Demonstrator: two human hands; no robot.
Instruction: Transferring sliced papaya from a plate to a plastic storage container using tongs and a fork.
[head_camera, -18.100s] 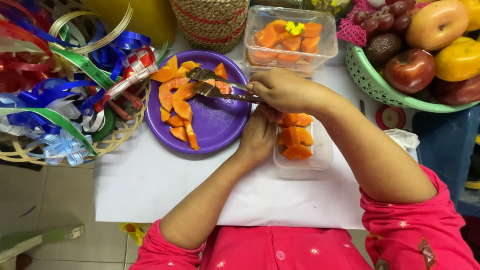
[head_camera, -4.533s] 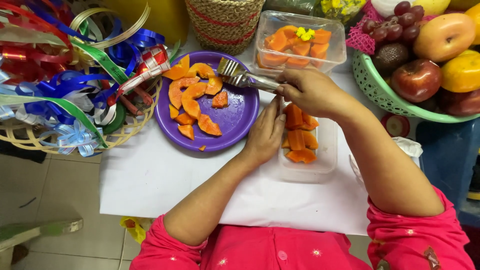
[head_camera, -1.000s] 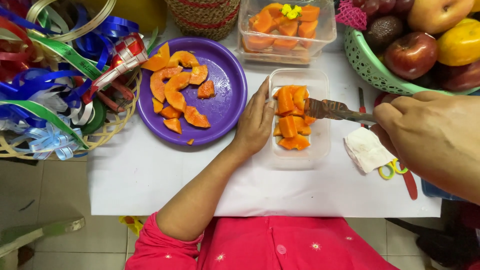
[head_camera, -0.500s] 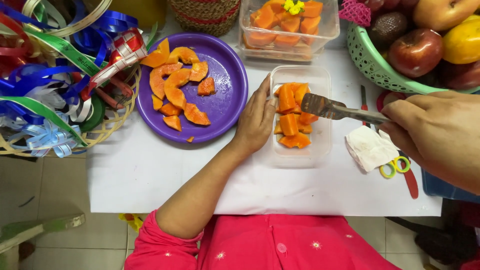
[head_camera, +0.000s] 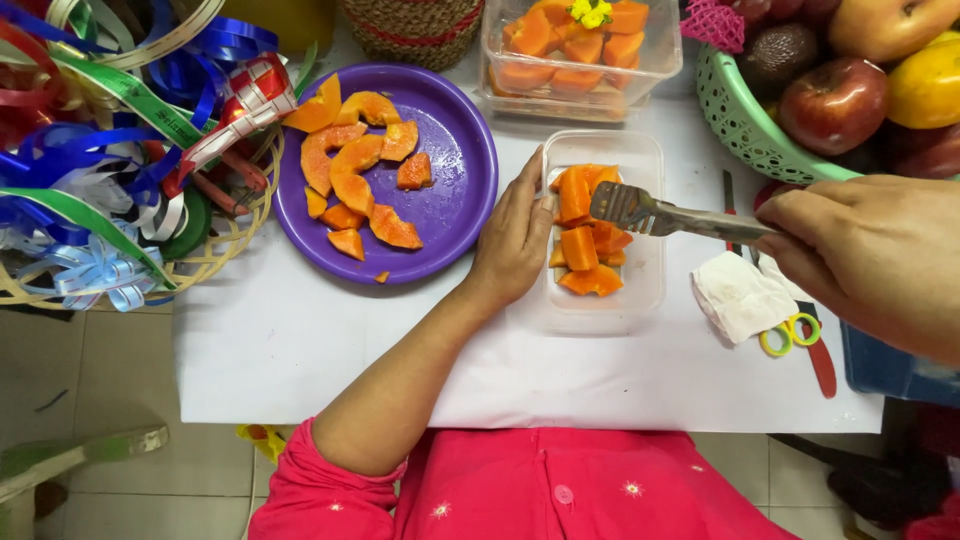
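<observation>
My left hand (head_camera: 513, 237) rests flat against the left wall of a clear plastic container (head_camera: 640, 300) that holds several orange papaya pieces (head_camera: 580, 245). My right hand (head_camera: 870, 255) grips the handle of metal tongs (head_camera: 660, 213). The tongs' head hovers just over the papaya in the container. A purple plate (head_camera: 455, 180) to the left carries more papaya slices (head_camera: 355, 170).
A second clear container (head_camera: 585, 50) of papaya with a yellow flower stands at the back. A green basket (head_camera: 740, 115) of apples and other fruit is at the right. A ribbon-filled basket (head_camera: 110, 160) is on the left. A white tissue (head_camera: 740, 295) and scissors (head_camera: 800, 335) lie at the right.
My right hand has drawn the tongs slightly left and lower over the container. The left hand stays against the container's side.
</observation>
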